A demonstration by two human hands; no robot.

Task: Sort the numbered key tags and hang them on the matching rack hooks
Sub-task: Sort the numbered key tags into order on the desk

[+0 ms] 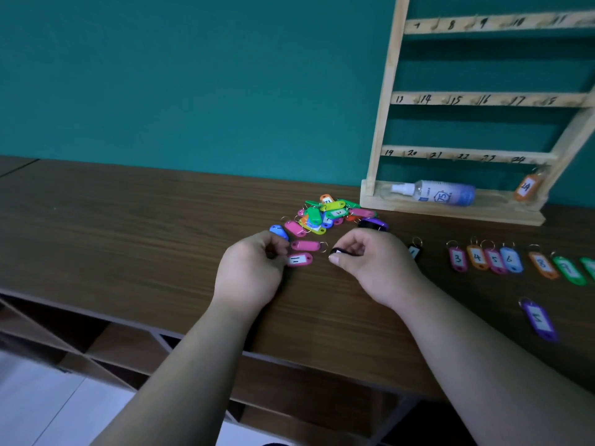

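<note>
- The left hand pinches the near end of a pink oblong plastic key tag marked 11. The tag lies flat on the dark wooden tabletop, at 3 o'clock from that hand, with its long axis running 9 to 3.
- The right hand has thumb and fingers curled round a small black plastic key tag. Its number cannot be read.
- The sorted row of numbered tags lies at 3 o'clock from the right hand, reading 1, 3, 4, 5, 6, 8, 9. The right hand is nearer to it, so the 11 would likely go past the green 9.
- The loose heap of coloured tags sits at 12 o'clock, just beyond both hands, with a second pink tag between heap and grip.
- The pale wooden rack stands at 1 o'clock and carries one orange tag marked 24. A clear spray bottle lies on its base.
- A purple tag lies apart, at 4 o'clock from the right hand.
</note>
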